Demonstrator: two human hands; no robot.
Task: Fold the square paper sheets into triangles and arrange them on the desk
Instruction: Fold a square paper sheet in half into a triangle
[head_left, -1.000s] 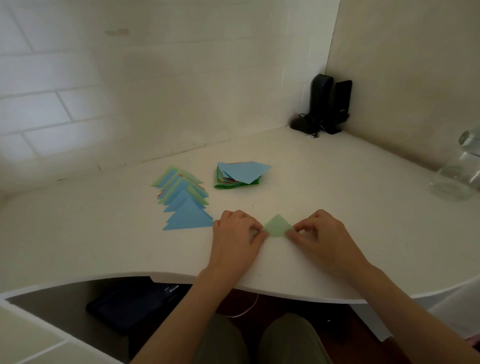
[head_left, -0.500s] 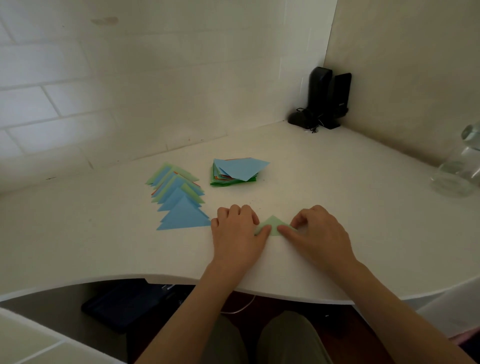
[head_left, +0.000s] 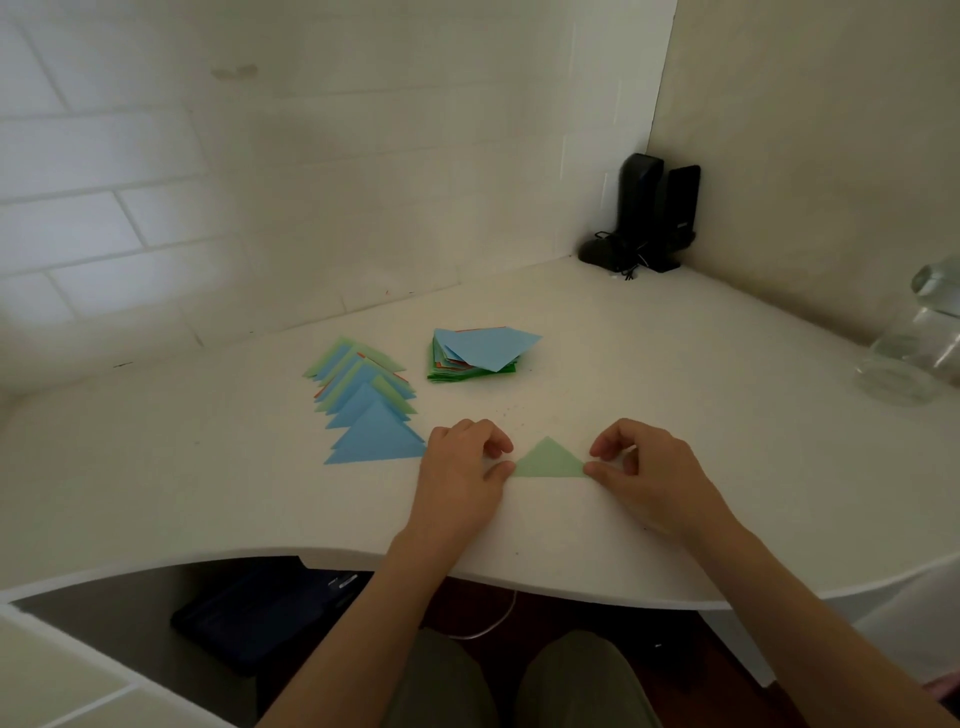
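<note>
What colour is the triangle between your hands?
Light green, clearest in the head view.

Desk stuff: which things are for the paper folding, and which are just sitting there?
For the folding:
- green triangle, a hand at each end: left hand, right hand
- row of folded triangles
- stack of square sheets

Just sitting there:
- black speakers in the corner
- clear bottle at the right edge
- dark bag under the desk

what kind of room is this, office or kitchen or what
Probably a home desk nook: a white corner desk against painted brick walls, small black speakers in the corner, and stacked paper being folded.
</note>
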